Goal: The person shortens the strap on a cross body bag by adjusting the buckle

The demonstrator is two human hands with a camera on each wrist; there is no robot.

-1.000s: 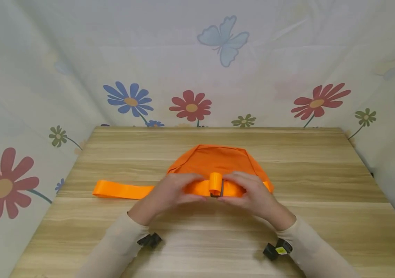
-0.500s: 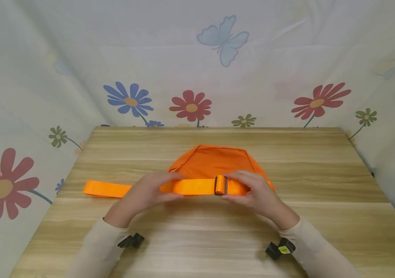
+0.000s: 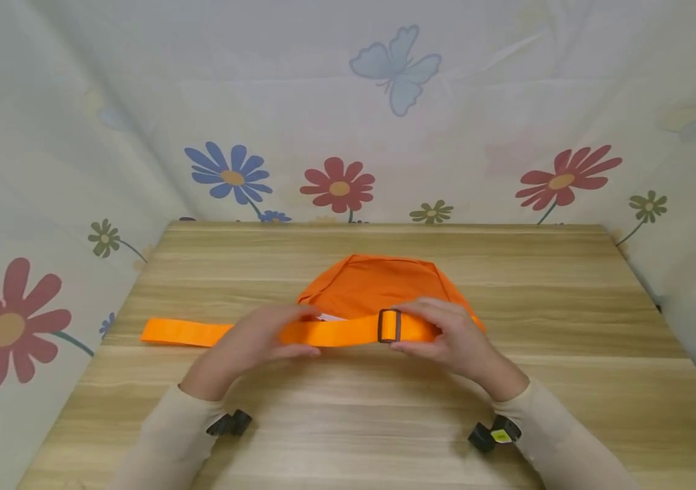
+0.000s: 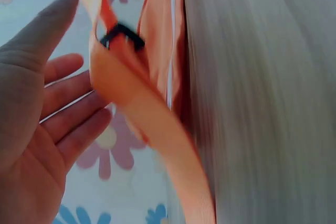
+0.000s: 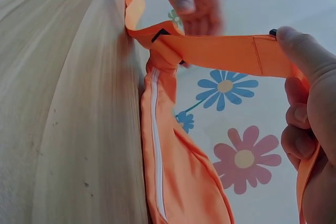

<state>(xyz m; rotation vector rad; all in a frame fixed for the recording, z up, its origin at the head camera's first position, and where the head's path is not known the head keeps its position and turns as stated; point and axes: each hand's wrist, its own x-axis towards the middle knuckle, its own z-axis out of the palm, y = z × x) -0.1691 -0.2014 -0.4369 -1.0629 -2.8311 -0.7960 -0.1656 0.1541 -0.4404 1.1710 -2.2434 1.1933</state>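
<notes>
An orange bag (image 3: 384, 282) lies on the table, its white zipper (image 5: 157, 150) showing in the right wrist view. Along its near side runs a bright orange strap (image 3: 335, 333). My right hand (image 3: 459, 344) pinches this strap right beside a black slider buckle (image 3: 380, 327), thumb at the buckle's edge. In the left wrist view my left hand (image 4: 37, 114) has its thumb and fingers spread apart, with the strap passing close by the fingertips. A second black buckle (image 5: 159, 35) sits on the strap at the bag's left end.
The looped strap end (image 3: 182, 332) extends left over the wooden table (image 3: 348, 422). A flower-printed cloth (image 3: 476, 122) stands behind and at both sides. Each wrist carries a small black camera.
My left hand has moved left, away from the buckle, and its fingers have parted from the strap. The slider buckle now lies flatter, its raised strap loop drawn in. The right hand barely moved.
</notes>
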